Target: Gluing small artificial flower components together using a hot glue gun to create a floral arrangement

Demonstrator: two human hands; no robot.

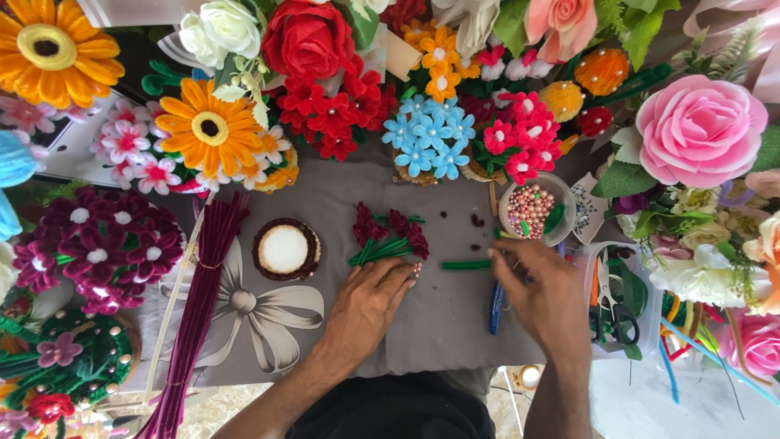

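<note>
1. Head view looks straight down on a grey cloth (439,325) covering the table, ringed by finished craft flowers.
2. Left hand (370,305) rests palm down on the cloth, fingers loosely spread and holding nothing; its fingertips end just near of a small bunch of maroon flowers (388,232) and beside a few tiny beads (418,267).
3. That bunch lies just far of the left hand. Its green stems (382,250) run on a slant, from the near-left end by the knuckles up to the blooms at far right.
4. Right hand (540,289) is curled, fingers bent down over the right end of a green stem piece (465,264); I cannot tell whether it actually pinches the piece or only touches it.
5. The green piece lies flat with its long axis left to right, between the two hands, its left end free and close to the left fingertips.
6. A blue tool (495,309) lies under the right hand, long axis near to far, handle toward the person.
7. A clear cup of pearl beads (532,210) stands just far of the right hand; a round white-topped base (284,249) sits left of the bunch, and a bundle of maroon stems (199,309) lies well left.
8. Left hand is nearer the bunch; right hand is nearer the cup and the scissors (613,305) in the tray at right.
</note>
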